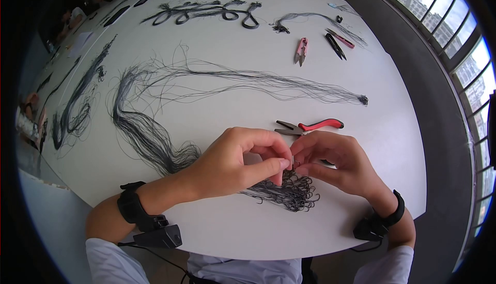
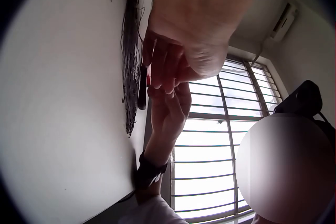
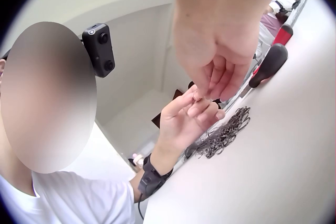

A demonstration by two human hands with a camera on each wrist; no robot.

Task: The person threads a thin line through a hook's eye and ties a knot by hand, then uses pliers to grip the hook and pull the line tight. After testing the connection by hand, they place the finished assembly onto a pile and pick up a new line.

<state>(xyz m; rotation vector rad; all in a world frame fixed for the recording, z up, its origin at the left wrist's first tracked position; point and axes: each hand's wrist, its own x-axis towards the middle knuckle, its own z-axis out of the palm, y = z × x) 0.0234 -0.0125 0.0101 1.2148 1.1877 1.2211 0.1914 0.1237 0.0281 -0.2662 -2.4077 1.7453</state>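
My left hand [image 1: 248, 157] and right hand [image 1: 338, 162] meet fingertip to fingertip over the front of the table. Between their thumbs and forefingers they pinch a tiny dark piece that looks like a fish hook [image 1: 295, 164], mostly hidden by the fingers. Just below lies a heap of dark fish hooks [image 1: 297, 193] tied to black lines, spread on the white tabletop. The lines [image 1: 147, 134] run off to the left under my left forearm. In the right wrist view the hook heap [image 3: 223, 137] lies beneath the joined fingertips.
Red-handled pliers [image 1: 315, 125] lie just beyond my hands. A long bundle of thin lines [image 1: 258, 80] stretches across the table to a dark knot. Farther back are pink snips [image 1: 301, 51], black snips [image 1: 336, 46] and looped black bundles [image 1: 206, 12]. Other people sit around the table.
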